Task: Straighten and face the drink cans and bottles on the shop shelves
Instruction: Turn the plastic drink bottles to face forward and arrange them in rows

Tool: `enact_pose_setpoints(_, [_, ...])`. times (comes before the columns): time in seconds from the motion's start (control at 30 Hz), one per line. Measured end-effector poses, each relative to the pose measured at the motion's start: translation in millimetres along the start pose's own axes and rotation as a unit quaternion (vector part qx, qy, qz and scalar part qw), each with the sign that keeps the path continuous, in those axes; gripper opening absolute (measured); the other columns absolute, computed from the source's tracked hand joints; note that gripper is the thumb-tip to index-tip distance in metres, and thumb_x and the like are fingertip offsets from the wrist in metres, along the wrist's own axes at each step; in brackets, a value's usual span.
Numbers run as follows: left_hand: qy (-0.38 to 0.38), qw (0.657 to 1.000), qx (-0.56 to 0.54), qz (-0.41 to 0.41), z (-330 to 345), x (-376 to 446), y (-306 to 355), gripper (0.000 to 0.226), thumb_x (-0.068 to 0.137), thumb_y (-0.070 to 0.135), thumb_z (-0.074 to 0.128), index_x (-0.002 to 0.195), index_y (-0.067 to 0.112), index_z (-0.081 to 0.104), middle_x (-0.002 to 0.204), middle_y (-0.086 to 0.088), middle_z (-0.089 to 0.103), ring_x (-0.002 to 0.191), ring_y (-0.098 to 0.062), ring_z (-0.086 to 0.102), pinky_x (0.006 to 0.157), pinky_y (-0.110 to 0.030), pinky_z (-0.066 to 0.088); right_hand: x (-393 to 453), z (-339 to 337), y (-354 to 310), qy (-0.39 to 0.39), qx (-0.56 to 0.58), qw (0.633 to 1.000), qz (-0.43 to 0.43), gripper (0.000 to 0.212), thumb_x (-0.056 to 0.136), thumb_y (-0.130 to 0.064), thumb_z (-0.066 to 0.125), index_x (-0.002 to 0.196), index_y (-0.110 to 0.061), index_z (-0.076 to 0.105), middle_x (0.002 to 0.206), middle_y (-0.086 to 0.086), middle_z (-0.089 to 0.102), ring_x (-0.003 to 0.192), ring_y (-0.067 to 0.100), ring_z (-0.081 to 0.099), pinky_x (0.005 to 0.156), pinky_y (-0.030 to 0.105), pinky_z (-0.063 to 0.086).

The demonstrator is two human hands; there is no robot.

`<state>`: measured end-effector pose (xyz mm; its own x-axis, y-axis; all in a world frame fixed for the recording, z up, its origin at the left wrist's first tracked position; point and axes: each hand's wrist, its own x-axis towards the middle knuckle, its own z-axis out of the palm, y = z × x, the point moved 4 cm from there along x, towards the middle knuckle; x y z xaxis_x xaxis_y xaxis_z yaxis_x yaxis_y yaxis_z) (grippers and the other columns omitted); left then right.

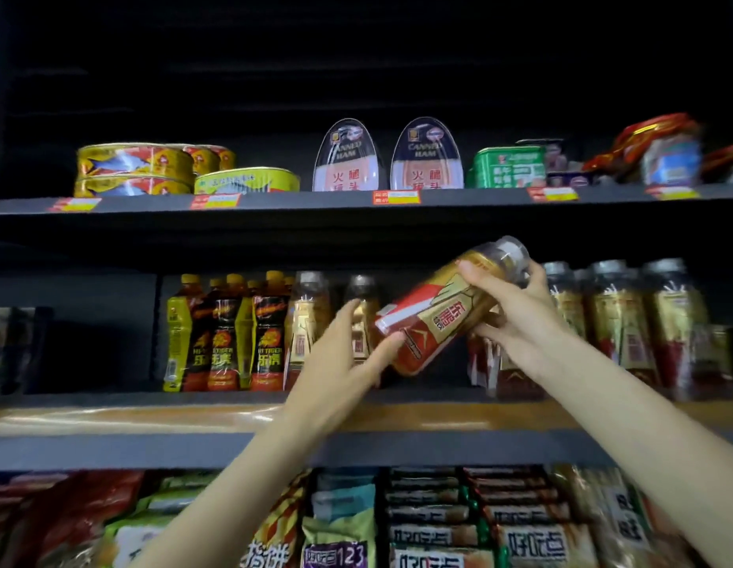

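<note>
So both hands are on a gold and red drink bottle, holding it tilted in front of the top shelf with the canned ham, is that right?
Not quite. The head view shows the tilted gold and red drink bottle in front of the middle shelf, among the other drinks; the canned ham sits on the shelf above. The right hand grips its upper part and the left hand touches its lower end.

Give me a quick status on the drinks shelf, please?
Right hand grips gold-and-red bottle, tilted, off the shelf. Left hand open, fingertips at its base. Gap in the row below; nothing blocking.
</note>
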<state>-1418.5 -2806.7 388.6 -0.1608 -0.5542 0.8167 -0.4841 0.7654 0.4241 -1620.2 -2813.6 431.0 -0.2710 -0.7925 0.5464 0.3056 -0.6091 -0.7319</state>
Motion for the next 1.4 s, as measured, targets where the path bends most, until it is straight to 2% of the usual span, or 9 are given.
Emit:
enact_pose_setpoints(0.13, [0.024,0.988,-0.147,-0.048,9,-5,13,0.066,0.069,0.036,0.077,0.123,0.030,0.041,0.117,0.012,0.056,0.100,0.001,0.057,0.085,-0.022,0.052,-14,3,-11,-0.038,0.028,0.998,0.039,0.062,0.079,-0.012,0.072,0.130,-0.023,0.038,0.119,0.009,0.056,0.099,0.027,0.062,0.066,0.044,0.056])
enact_pose_setpoints(0.23, [0.081,0.990,-0.109,0.036,-4,-8,20,0.077,0.067,0.025,0.081,0.130,0.031,0.038,0.122,0.017,0.048,0.112,-0.001,0.050,0.091,-0.025,0.051,-25,2,-11,-0.094,-0.050,0.986,0.132,0.037,0.088,-0.020,0.064,0.121,-0.011,0.049,0.121,0.019,0.058,0.095,0.038,0.064,0.074,0.052,0.054])
enact_pose_setpoints(0.4, [0.019,0.992,-0.039,0.122,-9,-11,36,0.087,0.066,0.023,0.082,0.135,0.039,0.032,0.128,0.025,0.039,0.125,-0.002,0.039,0.096,-0.038,0.049,-43,-1,-4,-0.075,0.023,0.973,0.215,0.025,0.083,-0.022,0.069,0.096,-0.010,0.052,0.101,0.024,0.060,0.091,0.040,0.063,0.067,0.052,0.052])
enact_pose_setpoints(0.53, [-0.023,0.984,-0.177,-0.013,-2,-17,28,0.083,0.064,0.030,0.081,0.131,0.037,0.032,0.129,0.005,0.045,0.114,-0.013,0.055,0.090,-0.036,0.054,-38,0,-5,-0.051,0.040,0.989,0.131,0.050,0.078,-0.020,0.074,0.119,-0.015,0.047,0.108,0.017,0.060,0.091,0.034,0.067,0.067,0.049,0.058])
enact_pose_setpoints(0.63, [-0.050,0.926,-0.361,-0.104,3,-21,21,0.080,0.057,0.033,0.077,0.127,0.031,0.039,0.122,-0.005,0.051,0.102,-0.019,0.063,0.079,-0.034,0.058,-38,5,-14,-0.067,-0.002,0.997,0.038,0.080,0.077,-0.017,0.073,0.142,-0.028,0.028,0.114,0.009,0.058,0.095,0.027,0.067,0.074,0.045,0.058])
enact_pose_setpoints(0.83, [0.055,0.987,-0.063,0.135,-21,-22,36,0.076,0.067,0.017,0.081,0.121,0.048,0.036,0.125,0.019,0.044,0.119,0.000,0.044,0.084,-0.019,0.053,-47,11,-16,-0.132,0.007,0.984,0.120,0.027,0.088,-0.019,0.063,0.111,-0.008,0.054,0.106,0.017,0.066,0.090,0.032,0.069,0.076,0.047,0.057])
enact_pose_setpoints(1.13, [0.057,0.985,-0.089,0.138,-25,-21,40,0.072,0.066,0.019,0.081,0.122,0.039,0.042,0.124,0.024,0.045,0.121,0.009,0.039,0.081,-0.012,0.051,-49,10,2,-0.117,0.087,0.968,0.203,0.059,0.072,-0.019,0.074,0.124,-0.008,0.049,0.116,0.025,0.061,0.104,0.040,0.062,0.073,0.053,0.057])
enact_pose_setpoints(1.23, [0.016,0.989,-0.053,0.137,-21,-20,35,0.070,0.067,0.018,0.081,0.113,0.044,0.037,0.124,0.020,0.044,0.123,0.003,0.040,0.082,-0.009,0.049,-47,9,-2,-0.098,0.091,0.977,0.166,0.059,0.070,-0.014,0.075,0.123,-0.009,0.048,0.112,0.020,0.063,0.100,0.034,0.065,0.073,0.051,0.057])
enact_pose_setpoints(1.4, [-0.058,0.994,-0.072,0.063,-12,-12,15,0.049,0.072,0.027,0.076,0.109,0.040,0.047,0.125,0.014,0.050,0.119,-0.002,0.048,0.091,-0.024,0.051,-49,5,-19,-0.081,-0.126,0.985,-0.091,0.090,0.059,-0.009,0.083,0.131,-0.032,0.036,0.119,-0.004,0.059,0.106,0.015,0.061,0.086,0.039,0.054])
